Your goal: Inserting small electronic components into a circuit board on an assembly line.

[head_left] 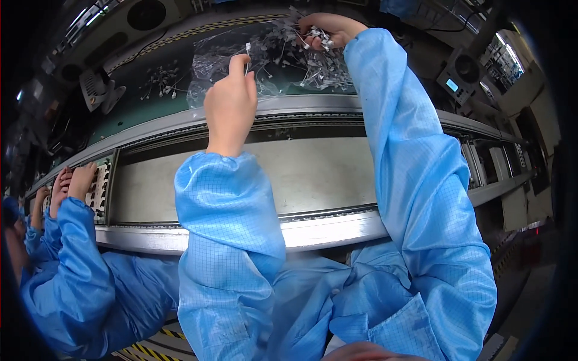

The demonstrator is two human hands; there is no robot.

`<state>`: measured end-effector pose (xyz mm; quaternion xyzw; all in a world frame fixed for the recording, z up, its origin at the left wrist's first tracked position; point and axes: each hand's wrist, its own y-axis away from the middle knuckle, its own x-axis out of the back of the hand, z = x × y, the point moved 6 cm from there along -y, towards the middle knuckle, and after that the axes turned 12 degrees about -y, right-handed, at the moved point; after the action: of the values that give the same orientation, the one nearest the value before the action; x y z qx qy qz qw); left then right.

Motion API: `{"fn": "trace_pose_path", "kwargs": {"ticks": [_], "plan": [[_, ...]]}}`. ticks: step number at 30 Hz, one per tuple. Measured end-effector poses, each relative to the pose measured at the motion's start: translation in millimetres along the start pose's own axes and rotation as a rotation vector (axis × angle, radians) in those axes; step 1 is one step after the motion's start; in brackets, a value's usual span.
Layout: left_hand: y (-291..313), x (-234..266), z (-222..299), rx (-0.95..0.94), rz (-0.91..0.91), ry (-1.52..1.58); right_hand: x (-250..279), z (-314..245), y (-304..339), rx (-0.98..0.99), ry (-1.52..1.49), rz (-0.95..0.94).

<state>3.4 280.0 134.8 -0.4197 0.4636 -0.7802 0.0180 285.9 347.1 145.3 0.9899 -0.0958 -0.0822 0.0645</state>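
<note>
Between the thumb and forefinger of my left hand (230,102) is pinched a short cable (247,48) with a small white connector that points up. My right hand (328,30) is farther off, its fingers closed around several white-ended connector cables (322,40) over a pile. That pile of loose connector cables (289,45) lies on and around a clear plastic bag (211,66) on the green bench top. Blue sleeves cover both my forearms, which reach across the conveyor.
A metal conveyor (313,171) with silver rails runs crosswise before me. More cables (162,78) lie farther left on the green surface (120,117). At the left, a co-worker's hands (78,180) rest at a board fixture (102,186). A device with a lit display (451,85) stands right.
</note>
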Motion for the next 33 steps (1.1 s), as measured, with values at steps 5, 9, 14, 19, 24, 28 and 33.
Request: {"fn": "trace_pose_path", "kwargs": {"ticks": [5,9,14,19,24,28,33], "plan": [[3.4,2.8,-8.8,0.013,-0.011,-0.023,-28.1,9.8,5.0,-0.015,0.061,-0.057],[-0.6,0.2,-1.8,0.0,-0.002,-0.005,-10.6,0.6,-3.1,0.022,0.025,-0.083],[-0.9,0.6,-1.7,0.003,-0.025,-0.026,-25.8,-19.5,-0.1,-0.158,-0.21,-0.254],[-0.8,-0.6,-4.8,0.018,-0.036,-0.022,-32.3,-39.8,8.9,-0.079,-0.119,-0.327],[1.2,-2.9,-3.4,0.005,-0.028,-0.029,-39.3,-53.4,24.1,-0.015,-0.103,-0.366],[1.4,-1.7,-8.7,0.021,-0.05,-0.049,-46.5,-75.6,24.2,0.114,-0.056,-0.248],[-0.1,-0.1,-4.5,0.022,-0.047,-0.013,-30.5,-97.5,31.2,0.079,-0.171,-0.3]]}}
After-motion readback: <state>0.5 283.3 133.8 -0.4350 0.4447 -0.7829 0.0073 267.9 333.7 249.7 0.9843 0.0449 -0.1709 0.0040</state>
